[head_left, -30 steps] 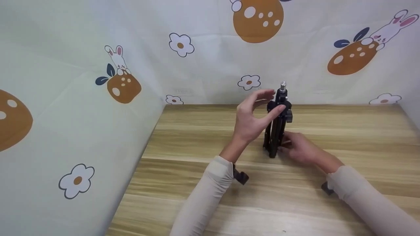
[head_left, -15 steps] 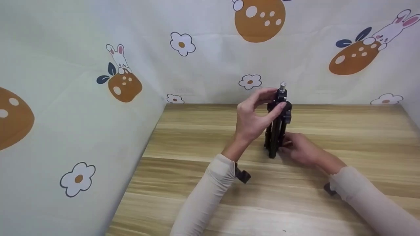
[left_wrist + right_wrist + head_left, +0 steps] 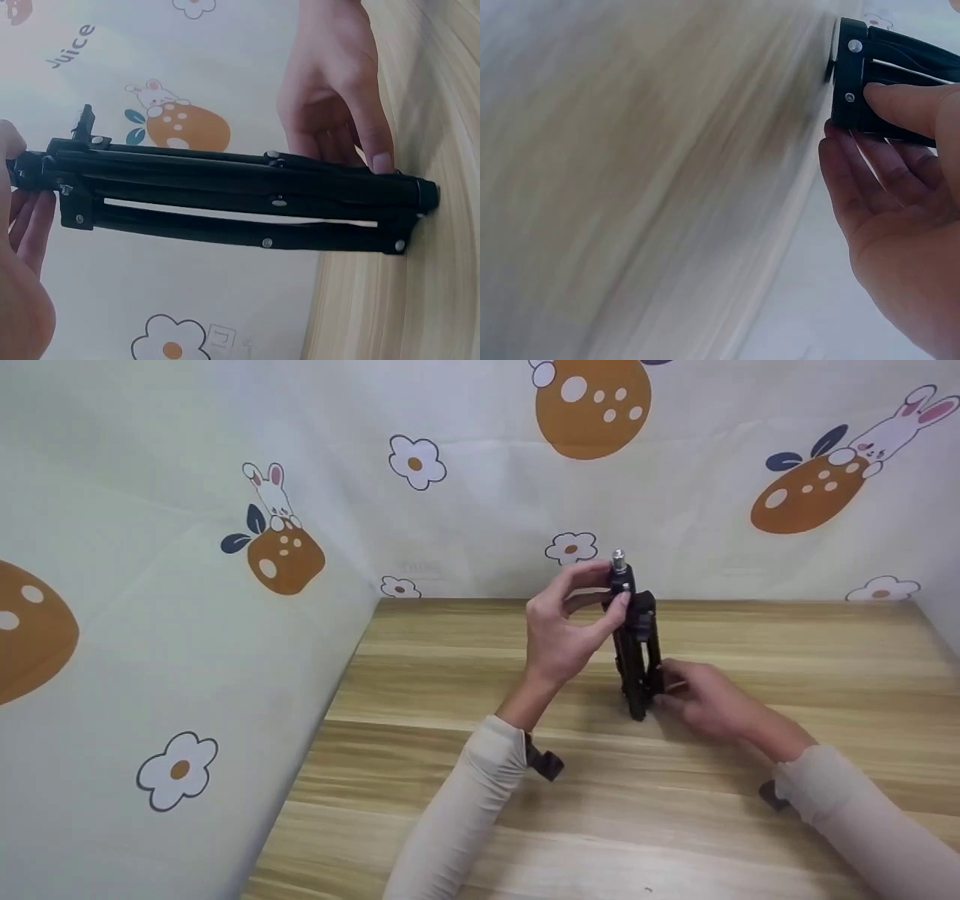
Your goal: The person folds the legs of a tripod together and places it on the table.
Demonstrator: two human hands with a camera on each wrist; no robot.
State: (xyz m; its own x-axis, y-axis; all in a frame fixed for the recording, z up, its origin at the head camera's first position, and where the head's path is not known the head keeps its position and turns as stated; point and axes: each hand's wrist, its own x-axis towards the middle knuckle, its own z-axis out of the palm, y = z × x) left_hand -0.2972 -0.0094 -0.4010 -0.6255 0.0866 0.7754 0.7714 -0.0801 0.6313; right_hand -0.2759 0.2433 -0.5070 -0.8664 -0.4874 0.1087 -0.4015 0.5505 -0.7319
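Observation:
A folded black light stand (image 3: 632, 671) with a silver stud on top stands over the table, leaning a little to the left. My left hand (image 3: 562, 637) holds its top between thumb and fingers, just below the stud. Low on the stand, my right hand (image 3: 711, 703) pinches a leg's lower end. The left wrist view shows the legs (image 3: 225, 176) folded almost together, with narrow gaps between them. In the right wrist view, the right thumb presses the riveted leg end (image 3: 849, 71) while the other fingers lie behind it, partly hidden.
The wood-grain table (image 3: 420, 690) meets a pale patterned cloth (image 3: 465, 510) behind the stand. Another cloth side (image 3: 172, 660) rises along the left edge. A black wrist mount (image 3: 546, 763) hangs below the left cuff.
The stand's top has tipped left along with my left hand, while its lower end and my right hand have shifted slightly right. Earlier, the left fingers closed in around the top.

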